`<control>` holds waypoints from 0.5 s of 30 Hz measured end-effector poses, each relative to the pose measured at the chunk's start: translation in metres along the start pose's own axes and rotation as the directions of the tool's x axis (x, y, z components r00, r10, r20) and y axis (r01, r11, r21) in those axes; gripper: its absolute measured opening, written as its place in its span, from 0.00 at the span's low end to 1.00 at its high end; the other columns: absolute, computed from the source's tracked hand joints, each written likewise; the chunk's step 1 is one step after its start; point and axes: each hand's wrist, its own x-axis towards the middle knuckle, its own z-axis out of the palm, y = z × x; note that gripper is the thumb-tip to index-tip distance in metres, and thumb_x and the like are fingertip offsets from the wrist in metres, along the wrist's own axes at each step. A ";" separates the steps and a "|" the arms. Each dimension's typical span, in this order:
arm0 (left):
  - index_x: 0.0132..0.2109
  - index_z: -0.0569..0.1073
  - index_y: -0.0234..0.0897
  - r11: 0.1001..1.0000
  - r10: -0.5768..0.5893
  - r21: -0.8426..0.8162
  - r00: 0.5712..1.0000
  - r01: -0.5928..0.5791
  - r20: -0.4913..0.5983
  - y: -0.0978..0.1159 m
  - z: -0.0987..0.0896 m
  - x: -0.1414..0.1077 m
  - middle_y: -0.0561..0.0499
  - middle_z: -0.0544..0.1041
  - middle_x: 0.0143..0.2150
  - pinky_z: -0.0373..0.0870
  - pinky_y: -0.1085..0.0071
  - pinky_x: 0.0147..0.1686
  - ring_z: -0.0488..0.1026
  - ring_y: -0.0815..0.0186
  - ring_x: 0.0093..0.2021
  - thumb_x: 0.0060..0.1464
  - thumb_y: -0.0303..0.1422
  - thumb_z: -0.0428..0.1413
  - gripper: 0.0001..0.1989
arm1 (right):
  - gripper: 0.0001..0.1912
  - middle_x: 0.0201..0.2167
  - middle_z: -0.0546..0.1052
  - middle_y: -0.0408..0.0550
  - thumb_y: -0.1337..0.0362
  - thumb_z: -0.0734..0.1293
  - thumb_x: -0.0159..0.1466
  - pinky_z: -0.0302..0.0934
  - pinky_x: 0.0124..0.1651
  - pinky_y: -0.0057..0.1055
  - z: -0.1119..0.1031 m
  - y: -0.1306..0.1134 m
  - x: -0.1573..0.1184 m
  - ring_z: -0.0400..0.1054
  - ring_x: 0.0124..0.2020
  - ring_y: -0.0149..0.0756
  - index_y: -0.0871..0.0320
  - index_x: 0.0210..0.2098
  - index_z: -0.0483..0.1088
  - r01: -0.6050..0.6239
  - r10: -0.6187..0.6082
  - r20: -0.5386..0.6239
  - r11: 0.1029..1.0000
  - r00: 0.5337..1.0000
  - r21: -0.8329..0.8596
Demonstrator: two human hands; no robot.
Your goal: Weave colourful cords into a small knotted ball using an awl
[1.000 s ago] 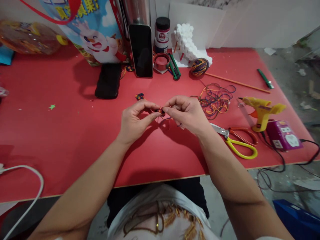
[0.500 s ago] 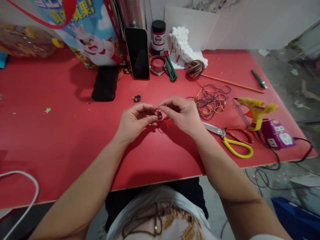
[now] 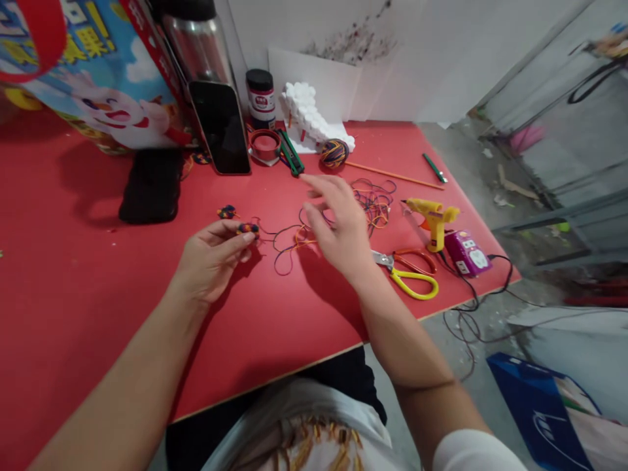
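Observation:
Between the thumb and fingers of my left hand [image 3: 213, 255] is a small multicoloured yarn piece [image 3: 248, 229], dark blue, orange and red. Loose yarn strands trail from it to the right across the table. My right hand [image 3: 341, 226] is raised over these strands, fingers apart and curved, holding nothing that I can see. A similar small yarn piece [image 3: 227, 212] lies just beyond my left hand. Past my right hand lies a loose tangle of yarn [image 3: 375, 203], partly hidden by the hand. Scissors [image 3: 409, 271] with one yellow and one red handle lie beside my right wrist.
On the red table [image 3: 275, 327] stand a yellow glue gun [image 3: 434, 219] and a purple box [image 3: 468, 254] with cords. Behind are a yarn ball [image 3: 334, 154], a stick [image 3: 392, 175], a green cutter [image 3: 291, 154], a phone [image 3: 222, 127], a black case [image 3: 152, 186] and a jar [image 3: 261, 98].
My right hand has let go of the strand at the yarn piece and moved away to the right, its fingers opening. My left hand keeps its pinch. The view has turned right.

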 end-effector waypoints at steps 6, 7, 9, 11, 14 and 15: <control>0.32 0.82 0.35 0.999 0.011 -0.042 0.999 -0.014 -0.051 0.004 -0.004 0.005 0.52 0.82 0.30 0.67 0.81 0.19 0.76 0.72 0.25 0.38 0.22 0.71 0.11 | 0.09 0.40 0.82 0.50 0.67 0.66 0.73 0.69 0.44 0.35 -0.062 -0.009 -0.011 0.76 0.40 0.39 0.58 0.45 0.79 -0.156 0.144 -0.064 0.959 0.987 -0.235; 0.32 0.82 0.35 0.999 0.020 -0.048 0.999 -0.022 -0.041 0.004 -0.004 0.005 0.52 0.82 0.29 0.66 0.81 0.19 0.75 0.73 0.24 0.38 0.22 0.71 0.11 | 0.09 0.38 0.82 0.50 0.68 0.66 0.73 0.67 0.44 0.35 -0.066 -0.008 -0.011 0.76 0.39 0.39 0.58 0.43 0.80 -0.139 0.166 0.063 0.943 0.984 -0.302; 0.32 0.81 0.35 0.998 0.036 -0.049 0.999 -0.037 -0.031 0.004 -0.003 0.005 0.53 0.81 0.28 0.63 0.82 0.16 0.73 0.74 0.21 0.37 0.21 0.71 0.11 | 0.11 0.41 0.83 0.53 0.68 0.64 0.74 0.66 0.45 0.34 -0.066 -0.006 -0.011 0.77 0.42 0.41 0.60 0.44 0.81 -0.135 0.264 0.239 0.884 0.934 -0.448; 0.32 0.81 0.35 0.998 0.043 -0.049 0.999 -0.045 -0.033 0.004 -0.002 0.004 0.53 0.81 0.28 0.59 0.84 0.14 0.71 0.76 0.19 0.37 0.20 0.71 0.12 | 0.12 0.45 0.82 0.57 0.66 0.63 0.75 0.65 0.45 0.35 -0.058 -0.006 -0.009 0.78 0.44 0.44 0.61 0.46 0.80 -0.117 0.406 0.361 0.784 0.840 -0.609; 0.31 0.81 0.33 0.996 0.027 -0.078 0.999 -0.030 -0.036 0.004 -0.001 0.002 0.52 0.82 0.28 0.64 0.84 0.15 0.73 0.75 0.20 0.36 0.20 0.71 0.12 | 0.12 0.50 0.81 0.61 0.65 0.63 0.75 0.65 0.45 0.35 -0.039 -0.008 -0.003 0.79 0.49 0.48 0.63 0.52 0.76 -0.043 0.563 0.448 0.654 0.694 -0.755; 0.31 0.81 0.33 0.996 0.018 -0.082 0.999 -0.021 -0.031 0.004 0.000 0.002 0.51 0.82 0.28 0.69 0.83 0.18 0.76 0.74 0.21 0.37 0.20 0.71 0.12 | 0.13 0.52 0.80 0.63 0.66 0.63 0.74 0.66 0.45 0.35 -0.032 -0.008 -0.002 0.79 0.49 0.50 0.63 0.54 0.74 -0.025 0.600 0.451 0.618 0.661 -0.786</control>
